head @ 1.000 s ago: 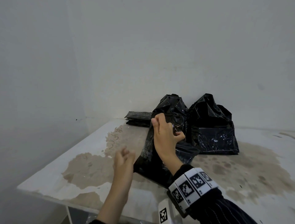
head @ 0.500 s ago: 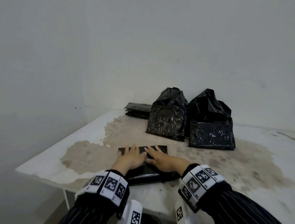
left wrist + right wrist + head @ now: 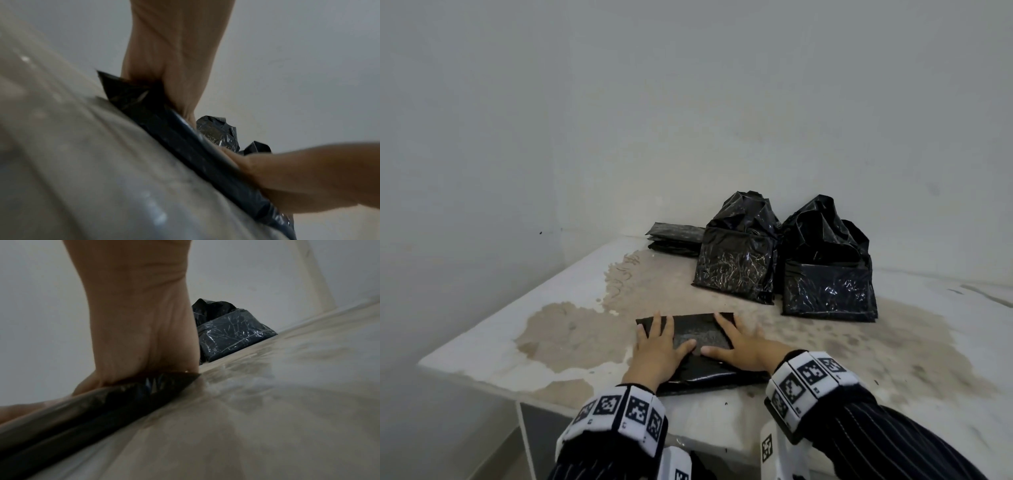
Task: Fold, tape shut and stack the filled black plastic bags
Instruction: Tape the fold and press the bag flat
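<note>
A flat black plastic bag (image 3: pixel 698 334) lies on the stained white table (image 3: pixel 571 329) near its front edge. My left hand (image 3: pixel 657 346) presses flat on its left half, fingers straight. My right hand (image 3: pixel 743 342) lies flat on its right half, fingers spread. In the left wrist view the left hand (image 3: pixel 170 65) bears down on the bag (image 3: pixel 185 138). The right wrist view shows the right hand (image 3: pixel 139 331) on the bag (image 3: pixel 102 402). Two filled black bags (image 3: pixel 739 260) (image 3: pixel 828 274) stand upright behind, tops crumpled. A low stack of flat folded bags (image 3: pixel 676 238) lies at the back left.
White walls meet in a corner behind the table. The table's left edge (image 3: pixel 517 301) and front edge (image 3: pixel 482 380) drop off close to my hands. Brown stains cover the middle of the tabletop (image 3: pixel 893 359).
A second ago my right hand gripped a bag held upright. The bag now lies flat near the front edge, and both hands have spread apart over it.
</note>
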